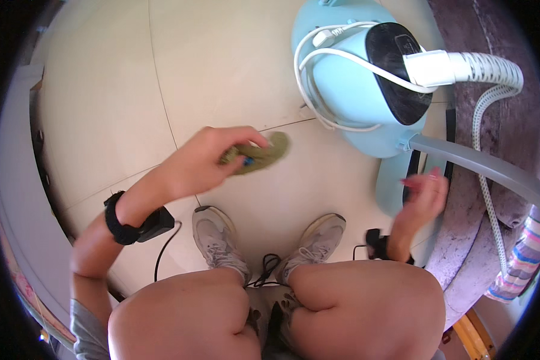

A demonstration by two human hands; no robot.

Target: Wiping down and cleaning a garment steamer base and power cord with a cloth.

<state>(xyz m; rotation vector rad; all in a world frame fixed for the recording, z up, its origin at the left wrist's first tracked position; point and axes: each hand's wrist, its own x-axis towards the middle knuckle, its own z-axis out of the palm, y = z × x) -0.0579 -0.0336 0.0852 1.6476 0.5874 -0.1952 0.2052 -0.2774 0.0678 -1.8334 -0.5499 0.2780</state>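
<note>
My left hand (202, 157) grips a small olive-green fabric piece (273, 150), perhaps a rolled sock, above the tiled floor in front of my shoes. A bit of blue shows at the fingertips. My right hand (425, 195), blurred, hovers near the foot of a light-blue garment steamer (342, 85). Nothing shows between its loosely bent fingers. The steamer has a black top panel (398, 72), a ribbed white hose (486, 67) and a grey pole (472, 159). Its white power cord (299, 76) is looped around the body, with the plug (324, 39) resting on top.
My shoes (213, 236) stand on beige tiles (216, 67). Dark wood-like furniture (513, 121) borders the right side, where a striped cloth (519, 261) hangs near the hose. A pale furniture panel (20, 157) runs along the left. Thin black cable (270, 267) lies between my feet.
</note>
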